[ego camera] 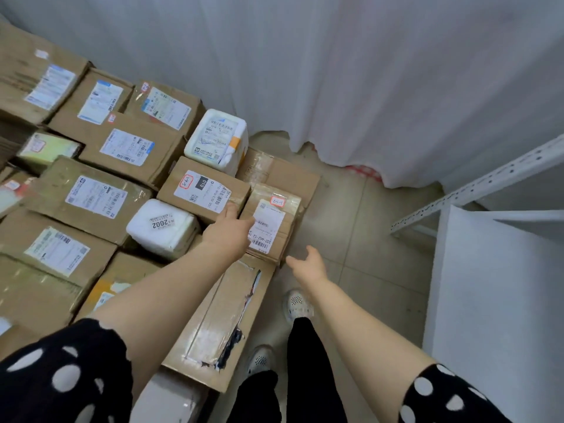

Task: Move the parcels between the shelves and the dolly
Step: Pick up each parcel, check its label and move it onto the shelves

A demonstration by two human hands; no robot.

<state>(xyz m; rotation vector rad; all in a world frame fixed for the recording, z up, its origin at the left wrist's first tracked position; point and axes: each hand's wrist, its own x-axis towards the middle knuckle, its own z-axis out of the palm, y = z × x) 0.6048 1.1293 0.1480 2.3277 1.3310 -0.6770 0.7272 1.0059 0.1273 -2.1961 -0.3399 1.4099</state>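
Several cardboard parcels with white labels lie packed together on the left. My left hand (pixel 229 232) reaches over them, fingers apart, resting between a brown box marked 010 (pixel 195 187) and a small brown parcel (pixel 274 215) with a long white label. My right hand (pixel 308 264) hovers open just off that small parcel's right edge, over the floor, touching nothing. A white wrapped parcel marked 2002 (pixel 161 227) lies left of my left wrist. The dolly under the pile is hidden.
A white metal shelf (pixel 494 285) with a perforated upright (pixel 476 184) stands at the right. A white curtain (pixel 366 87) hangs behind. A long taped box (pixel 219 319) lies under my left forearm. Tiled floor (pixel 366 239) and my feet lie between pile and shelf.
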